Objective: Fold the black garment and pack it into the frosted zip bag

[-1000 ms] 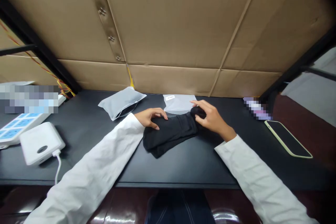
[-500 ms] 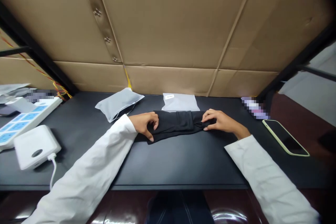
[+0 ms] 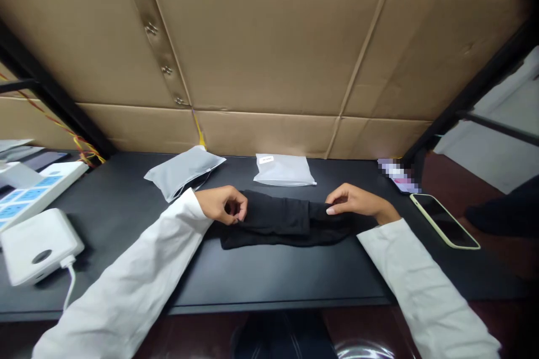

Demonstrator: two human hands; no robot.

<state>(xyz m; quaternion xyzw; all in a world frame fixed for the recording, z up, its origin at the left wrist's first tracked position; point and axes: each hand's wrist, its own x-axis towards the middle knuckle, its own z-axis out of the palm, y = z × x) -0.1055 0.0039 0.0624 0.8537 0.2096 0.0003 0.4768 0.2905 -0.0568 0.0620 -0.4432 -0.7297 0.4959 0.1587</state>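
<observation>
A folded black cloth garment (image 3: pixel 278 216) lies on the dark table in front of me, its layers overlapping lengthwise. At its left end my left hand (image 3: pixel 225 206) is closed, thumb and fingers pinching the fabric's edge. My right hand (image 3: pixel 356 202) pinches the upper right part of the cloth between thumb and fingertips. Which piece of clothing it is cannot be made out. Just behind the cloth lies a flat translucent zip bag (image 3: pixel 284 170) with a small white label. Beyond my left hand is a fuller grey-white zip bag (image 3: pixel 185 169).
On the left sit a white power bank (image 3: pixel 42 247) with a cable and a white power strip (image 3: pixel 40 190). A phone in a pale green case (image 3: pixel 444 221) lies at the right. Behind the table (image 3: pixel 273 280) stands a cardboard wall (image 3: pixel 265 45).
The cloth's lower layer has spread toward me and now shows below the upper fold. Both hands have changed grip along its ends. The view has shifted slightly.
</observation>
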